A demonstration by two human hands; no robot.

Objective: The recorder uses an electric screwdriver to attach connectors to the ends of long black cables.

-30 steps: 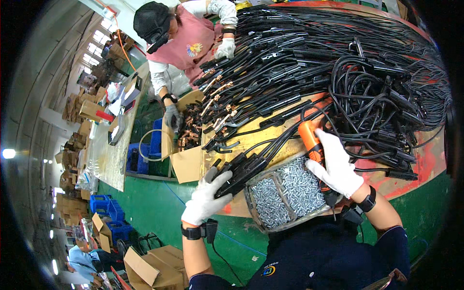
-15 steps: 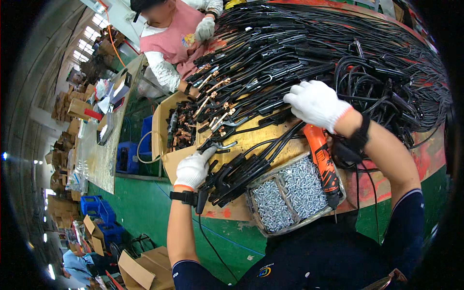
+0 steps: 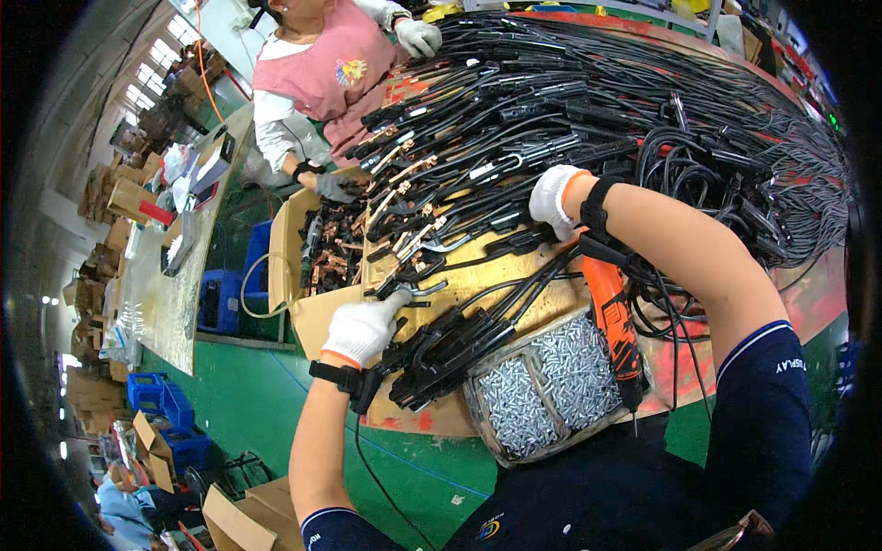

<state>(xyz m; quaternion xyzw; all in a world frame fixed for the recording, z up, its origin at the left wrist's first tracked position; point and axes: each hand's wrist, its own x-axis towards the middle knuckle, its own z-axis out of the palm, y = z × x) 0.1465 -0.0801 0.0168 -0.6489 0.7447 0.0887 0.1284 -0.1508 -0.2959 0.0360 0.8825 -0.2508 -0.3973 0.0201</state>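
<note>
White gloves cover both my hands. My left hand [image 3: 360,331] is closed at the table's near left edge, thumb and finger on a black clamp with a grey metal lever [image 3: 421,292]. Beside it lies a bundle of black cable handles [image 3: 450,354]. Farther right, my right hand [image 3: 554,202] reaches down with curled fingers among black cables; what they hold is hidden. Next to it is a black handle [image 3: 520,241]. An orange and black power screwdriver [image 3: 610,308] lies along the right side of a divided tray [image 3: 482,432] of silver screws [image 3: 579,367], bit toward me.
Black cables [image 3: 643,55] with copper-ended handles cover the far table. Across from me, a co-worker in a pink apron [image 3: 322,69] has one gloved hand in a cardboard box [image 3: 292,243] of copper and black parts. A side table [image 3: 170,303] and blue crates [image 3: 220,298] stand left.
My right hand has moved left and down, its fingers curling in among the cables. My left hand stays at the clamp. The co-worker's hands have shifted, and the whole view has tilted slightly.
</note>
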